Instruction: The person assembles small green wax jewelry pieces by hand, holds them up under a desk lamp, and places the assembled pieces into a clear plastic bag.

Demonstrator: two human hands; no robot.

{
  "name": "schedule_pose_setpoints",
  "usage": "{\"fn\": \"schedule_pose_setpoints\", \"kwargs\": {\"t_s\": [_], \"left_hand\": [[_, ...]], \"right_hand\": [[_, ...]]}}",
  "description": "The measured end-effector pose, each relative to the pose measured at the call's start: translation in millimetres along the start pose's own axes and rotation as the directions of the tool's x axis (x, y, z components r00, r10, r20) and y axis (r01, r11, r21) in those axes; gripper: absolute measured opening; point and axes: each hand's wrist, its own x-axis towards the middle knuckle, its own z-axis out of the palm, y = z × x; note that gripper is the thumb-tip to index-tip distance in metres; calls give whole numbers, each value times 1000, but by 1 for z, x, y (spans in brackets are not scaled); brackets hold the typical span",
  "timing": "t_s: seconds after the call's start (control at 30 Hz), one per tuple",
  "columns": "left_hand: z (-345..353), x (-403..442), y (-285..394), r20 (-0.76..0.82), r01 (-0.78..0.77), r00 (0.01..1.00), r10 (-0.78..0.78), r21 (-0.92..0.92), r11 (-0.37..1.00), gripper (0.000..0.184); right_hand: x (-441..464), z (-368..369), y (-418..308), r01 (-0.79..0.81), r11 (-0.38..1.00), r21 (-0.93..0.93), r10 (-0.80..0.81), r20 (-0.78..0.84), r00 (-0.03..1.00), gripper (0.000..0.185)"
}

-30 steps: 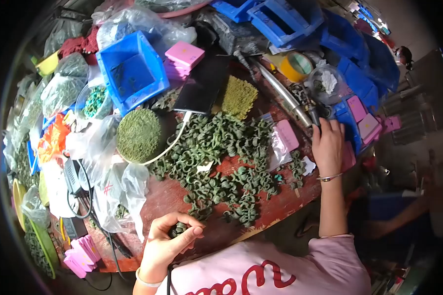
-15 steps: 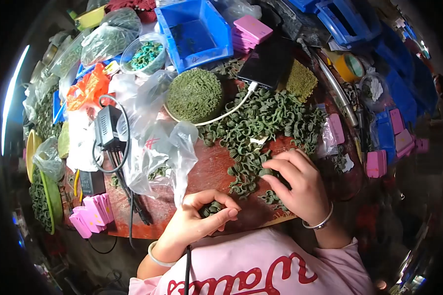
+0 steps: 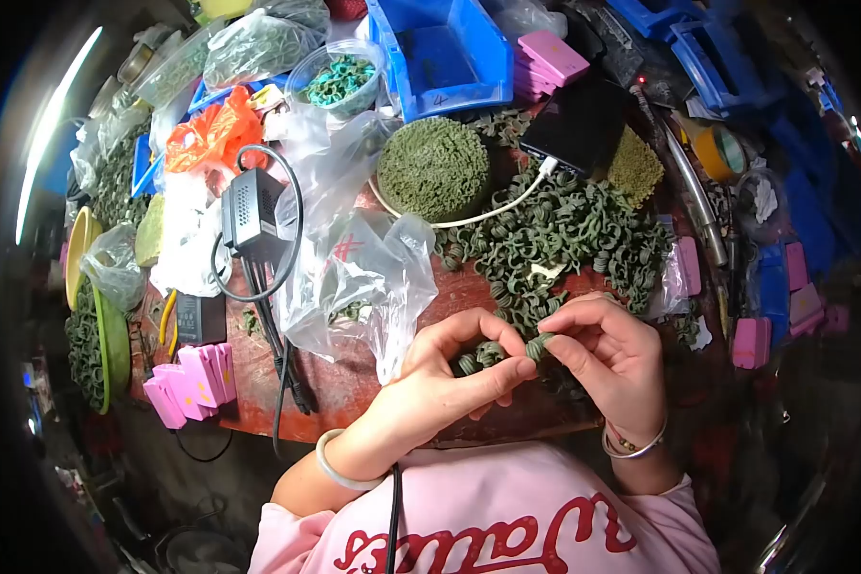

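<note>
My left hand (image 3: 435, 390) is curled around several small dark green ribbed curled pieces (image 3: 480, 358) near the table's front edge. My right hand (image 3: 610, 364) pinches one similar green ribbed piece (image 3: 537, 346) between thumb and fingertips. That piece is close to my left thumb and forefinger; whether it touches them I cannot tell. Just beyond both hands spreads a loose pile of the same curled pieces (image 3: 569, 234) on the red table (image 3: 354, 387).
A round green textured pad (image 3: 433, 168) and a black phone-like device (image 3: 576, 129) with a white cable lie behind the pile. Plastic bags (image 3: 354, 277), a black adapter (image 3: 252, 212) and pink blocks (image 3: 196, 381) are at left. A blue bin (image 3: 459, 81) stands at the back.
My right hand has moved down and closer to my left, bringing a piece beside it. My left hand has shifted right and slightly up. The whole view has shifted somewhat.
</note>
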Motion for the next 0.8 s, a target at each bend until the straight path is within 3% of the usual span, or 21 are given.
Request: {"fn": "schedule_pose_setpoints", "kwargs": {"t_s": [0.07,0.23,0.3,0.37,0.43,0.5,0.6,0.7,0.8], "left_hand": [[-3,1,-3,15,-1,1000,2,-66,998,15],[-7,3,-6,95,78,994,-54,-270,960,15],[2,2,-5,26,60,998,-55,-261,963,15],[8,3,-5,-38,34,998,-45,-254,967,17],[12,5,-8,-67,16,997,-34,-256,967,21],[16,4,-9,-77,15,996,-34,-234,972,21],[19,1,-11,-71,-1,997,-16,-230,973,22],[13,-8,-9,-14,8,1000,-12,-259,966,23],[3,-20,-2,84,40,996,-21,-243,969,24]], "right_hand": [[4,-3,-2,182,949,-258,-167,78,983,19],[4,6,0,281,935,-217,-264,104,959,22],[-6,11,5,45,997,65,-40,-69,997,22],[-12,4,9,42,996,82,-37,-65,997,22],[-17,-6,7,-105,988,115,110,-32,993,21],[-15,-8,2,-103,993,55,107,-63,992,20],[-15,-10,-3,-84,995,-52,82,-34,996,14],[-15,-7,-10,-194,981,28,193,38,980,11],[-21,-6,-10,-456,824,336,392,244,887,13]]}}
